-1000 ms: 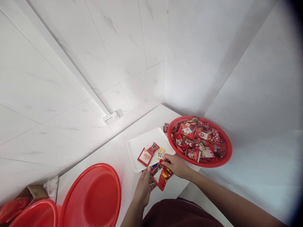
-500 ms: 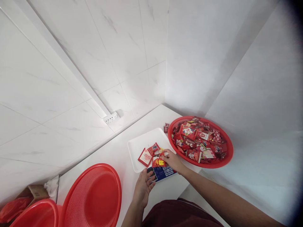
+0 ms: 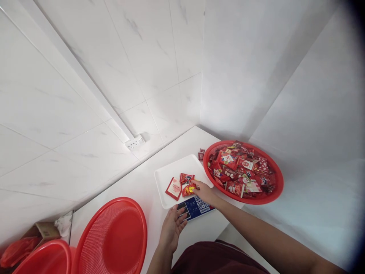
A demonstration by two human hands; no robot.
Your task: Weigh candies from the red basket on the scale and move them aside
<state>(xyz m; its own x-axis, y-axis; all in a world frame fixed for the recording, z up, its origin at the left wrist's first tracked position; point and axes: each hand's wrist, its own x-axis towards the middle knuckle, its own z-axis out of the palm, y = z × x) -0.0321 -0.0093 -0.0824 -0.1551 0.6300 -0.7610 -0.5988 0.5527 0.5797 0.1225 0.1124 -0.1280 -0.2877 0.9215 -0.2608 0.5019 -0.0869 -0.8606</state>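
Observation:
My right hand [image 3: 205,192] reaches over the white scale tray [image 3: 168,176] and its fingertips rest on a red-and-yellow snack packet [image 3: 188,189] lying on the tray. Beside that packet lie a red packet with dark print [image 3: 186,177] and a red-and-white square packet [image 3: 174,188]. My left hand [image 3: 172,227] rests with fingers apart at the near left of the scale's blue keypad [image 3: 196,207], holding nothing. A round red basket [image 3: 272,192] full of red snack packets stands to the right of the tray.
Empty red mesh baskets [image 3: 114,238] are stacked at the lower left, with a cardboard box [image 3: 42,230] and red bag behind them. A wall socket [image 3: 134,142] sits above the counter. A small red packet [image 3: 201,154] lies between tray and full basket.
My right hand carried the red-and-yellow packet from above the keypad onto the tray and set it beside the others. My left hand let go and dropped to the keypad's edge.

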